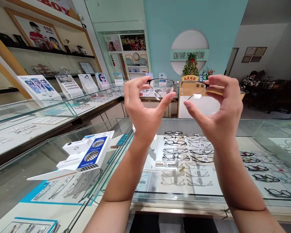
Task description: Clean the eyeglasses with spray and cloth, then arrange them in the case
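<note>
A pair of eyeglasses (162, 80) with a dark upper rim and clear lenses is held up in front of me, above the glass counter. My left hand (145, 110) grips its left end, fingers behind and thumb near the lower edge of the left lens. On the other side my right hand (219, 106) pinches the right end by the dark corner, its thumb below the right lens. The temples are mostly hidden by the fingers. Below my hands, rows of spectacle frames (176, 142) lie inside the glass display case (174, 195).
A white and blue box-like display stand (89, 155) sits on the counter at left. Farther left, picture cards (40, 87) line another glass case. Behind stand a cashier desk (199, 110) and a potted plant (191, 67). A person (248, 81) sits at the far right.
</note>
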Tool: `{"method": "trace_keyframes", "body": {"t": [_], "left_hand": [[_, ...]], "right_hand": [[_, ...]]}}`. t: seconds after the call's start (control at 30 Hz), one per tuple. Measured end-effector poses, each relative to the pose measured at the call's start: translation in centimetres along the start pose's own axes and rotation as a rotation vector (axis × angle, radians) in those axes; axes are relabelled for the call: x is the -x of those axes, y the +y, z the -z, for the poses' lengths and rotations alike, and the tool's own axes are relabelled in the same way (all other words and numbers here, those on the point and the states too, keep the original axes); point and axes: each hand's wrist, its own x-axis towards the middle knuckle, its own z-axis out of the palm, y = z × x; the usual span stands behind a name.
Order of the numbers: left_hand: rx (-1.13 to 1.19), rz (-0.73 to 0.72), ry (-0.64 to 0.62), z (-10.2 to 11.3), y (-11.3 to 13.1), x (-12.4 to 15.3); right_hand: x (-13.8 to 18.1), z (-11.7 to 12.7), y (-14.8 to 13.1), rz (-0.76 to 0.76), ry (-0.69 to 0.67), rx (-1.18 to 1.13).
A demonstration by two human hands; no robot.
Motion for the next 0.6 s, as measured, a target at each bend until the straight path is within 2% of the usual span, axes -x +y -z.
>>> {"method": "trace_keyframes", "body": {"t": [0.17,0.3,0.6], "left_hand": [[-0.082,-0.019,0.029,0.19,0.25,0.25],[-0.081,0.021,0.029,0.40,0.54,0.20],[0.041,0.047,-0.076,0.81,0.35,0.00]], "right_hand": [[-0.02,-0.39,0.17,0.000,0.009,-0.042],[0.05,-0.72,-0.02,-0.040,0.040,-0.085],[-0.13,-0.48,0.90,-0.142,0.016,-0.098]]}}
